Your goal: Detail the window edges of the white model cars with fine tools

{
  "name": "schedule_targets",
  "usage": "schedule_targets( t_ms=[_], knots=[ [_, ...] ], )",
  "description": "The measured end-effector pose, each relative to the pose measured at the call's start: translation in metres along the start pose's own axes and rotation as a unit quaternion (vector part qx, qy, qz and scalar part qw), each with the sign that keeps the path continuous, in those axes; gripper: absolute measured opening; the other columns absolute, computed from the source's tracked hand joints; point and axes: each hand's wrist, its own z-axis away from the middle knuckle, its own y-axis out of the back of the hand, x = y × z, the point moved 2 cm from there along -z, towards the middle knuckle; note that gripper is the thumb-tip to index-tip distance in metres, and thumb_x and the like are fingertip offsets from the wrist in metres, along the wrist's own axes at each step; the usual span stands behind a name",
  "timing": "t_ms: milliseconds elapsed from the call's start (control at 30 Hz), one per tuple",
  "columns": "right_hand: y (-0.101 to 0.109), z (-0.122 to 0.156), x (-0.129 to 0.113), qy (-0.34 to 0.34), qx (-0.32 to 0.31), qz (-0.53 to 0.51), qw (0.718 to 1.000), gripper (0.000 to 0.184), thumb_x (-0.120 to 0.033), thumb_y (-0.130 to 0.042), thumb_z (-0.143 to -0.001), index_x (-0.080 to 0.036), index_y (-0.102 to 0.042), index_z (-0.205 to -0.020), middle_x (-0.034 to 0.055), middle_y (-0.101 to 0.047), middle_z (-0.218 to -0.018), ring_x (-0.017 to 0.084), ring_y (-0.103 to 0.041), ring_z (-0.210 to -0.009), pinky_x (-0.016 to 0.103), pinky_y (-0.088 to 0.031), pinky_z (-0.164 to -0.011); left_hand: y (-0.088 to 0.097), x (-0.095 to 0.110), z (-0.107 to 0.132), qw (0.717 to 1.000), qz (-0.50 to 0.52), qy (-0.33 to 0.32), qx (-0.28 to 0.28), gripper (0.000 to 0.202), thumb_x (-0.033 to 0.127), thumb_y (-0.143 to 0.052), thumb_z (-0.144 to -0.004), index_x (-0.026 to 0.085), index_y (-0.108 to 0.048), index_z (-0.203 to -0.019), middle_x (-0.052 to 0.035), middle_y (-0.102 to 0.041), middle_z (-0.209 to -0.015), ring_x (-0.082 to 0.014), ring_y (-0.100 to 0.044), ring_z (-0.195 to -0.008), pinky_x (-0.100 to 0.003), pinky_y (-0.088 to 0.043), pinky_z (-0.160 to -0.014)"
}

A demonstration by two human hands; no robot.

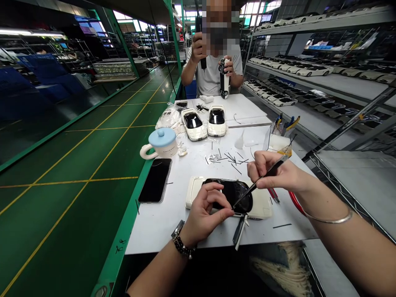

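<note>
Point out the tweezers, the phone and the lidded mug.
tweezers (262, 178), head view, on the dark middle of the shaft, below the right hand's grip
phone (155, 180), head view, middle of its black screen
mug (162, 137), head view, on its blue lid

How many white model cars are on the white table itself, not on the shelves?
3. One model car lies under the left hand and right hand; two more, and, sit side by side farther back. The co-worker holds another above the table.
</note>
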Motion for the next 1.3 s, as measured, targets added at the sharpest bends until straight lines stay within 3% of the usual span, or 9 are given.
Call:
schedule_targets(
  t_ms=[967, 1167, 1300],
  knots=[
    [0.0, 0.002, 0.011, 0.0, -0.009, -0.02, 1.0, 0.028, -0.016, -0.072, -0.08, -0.019, -0.044, -0.078, -0.0001, -0.056, -0.069, 0.012, -0.048, -0.062, 0.024, -0.035, -0.053, 0.0, 0.001, 0.0, 1.0, 0.005, -0.013, 0.001, 0.043, 0.015, -0.069, -0.08, 0.019, -0.043, -0.115, 0.0028, -0.063, -0.07, -0.0119, -0.058, -0.073, -0.032, -0.044, -0.079],
    [0.003, 0.012, 0.011, 0.033, 0.046, -0.011, 0.998, 0.023, -0.017, -0.068, -0.083, -0.02, -0.046, -0.081, -0.0003, -0.052, -0.068, 0.013, -0.043, -0.059, 0.025, -0.03, -0.051, 0.0, 0.0, 0.001, 1.0, 0.0, -0.027, -0.001, 0.045, 0.009, -0.068, -0.08, 0.022, -0.045, -0.116, 0.0045, -0.064, -0.072, -0.0106, -0.059, -0.074, -0.031, -0.044, -0.082],
    [-0.006, 0.026, 0.013, 0.072, 0.109, -0.027, 0.991, 0.021, -0.019, -0.067, -0.084, -0.021, -0.046, -0.082, -0.0009, -0.05, -0.064, 0.014, -0.04, -0.058, 0.027, -0.029, -0.052, 0.0, 0.0, 0.002, 0.999, 0.007, -0.036, 0.0, 0.046, 0.006, -0.067, -0.08, 0.023, -0.045, -0.117, 0.0044, -0.064, -0.073, -0.0105, -0.06, -0.075, -0.029, -0.046, -0.08]
  ],
)
